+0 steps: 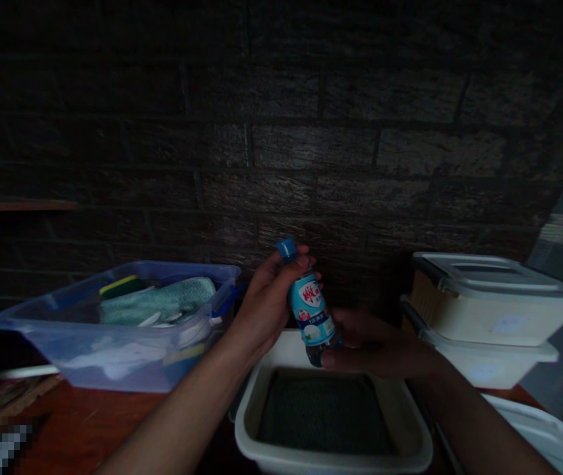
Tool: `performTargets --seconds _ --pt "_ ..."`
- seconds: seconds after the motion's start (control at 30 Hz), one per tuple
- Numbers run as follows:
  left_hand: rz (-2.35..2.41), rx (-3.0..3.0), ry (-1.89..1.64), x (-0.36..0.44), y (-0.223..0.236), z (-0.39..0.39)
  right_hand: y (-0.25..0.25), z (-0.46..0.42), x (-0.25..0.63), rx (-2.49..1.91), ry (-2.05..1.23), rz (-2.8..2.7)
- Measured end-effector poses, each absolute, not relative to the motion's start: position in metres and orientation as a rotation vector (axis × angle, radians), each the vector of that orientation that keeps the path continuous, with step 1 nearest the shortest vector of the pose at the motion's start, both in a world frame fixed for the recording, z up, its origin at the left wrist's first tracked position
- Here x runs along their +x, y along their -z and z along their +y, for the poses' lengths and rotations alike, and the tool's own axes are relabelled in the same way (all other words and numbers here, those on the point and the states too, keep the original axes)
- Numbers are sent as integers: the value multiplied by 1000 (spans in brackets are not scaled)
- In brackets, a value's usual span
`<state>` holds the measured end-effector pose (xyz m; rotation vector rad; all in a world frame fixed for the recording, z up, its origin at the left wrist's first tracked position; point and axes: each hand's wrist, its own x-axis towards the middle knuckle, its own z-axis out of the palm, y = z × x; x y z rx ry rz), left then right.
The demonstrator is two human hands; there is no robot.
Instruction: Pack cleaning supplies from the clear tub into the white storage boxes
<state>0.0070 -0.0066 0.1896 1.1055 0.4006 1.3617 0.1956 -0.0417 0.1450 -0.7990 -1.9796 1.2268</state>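
A small water bottle (pixel 310 309) with a blue cap and a blue label is held upright above a white bin (pixel 249 396). My left hand (pixel 264 305) is wrapped round the bottle's upper part, with the thumb near the cap. My right hand (pixel 370 343) grips the bottle's lower end from the right. The white bin below has a dark mat lying inside it.
A clear blue tub (pixel 88 343) with cloths and a sponge stands at the left on a reddish wooden table (pixel 84 429). Two stacked white lidded boxes (pixel 499 310) stand at the right. A dark brick wall (pixel 281 132) runs behind everything.
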Motion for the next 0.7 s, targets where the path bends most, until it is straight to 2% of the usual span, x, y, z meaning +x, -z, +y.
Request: performTargets --seconds 0.1,0.4,0.7 --pt "366 1098 -1375 6 -190 -7 -145 -41 194 -716 -1385 -1912" --pt "405 1133 -1303 7 -189 -8 -139 -34 192 -809 -1207 -1776" --pt "329 1116 -1327 6 -190 -8 -142 -36 191 -697 -1393 -1829"
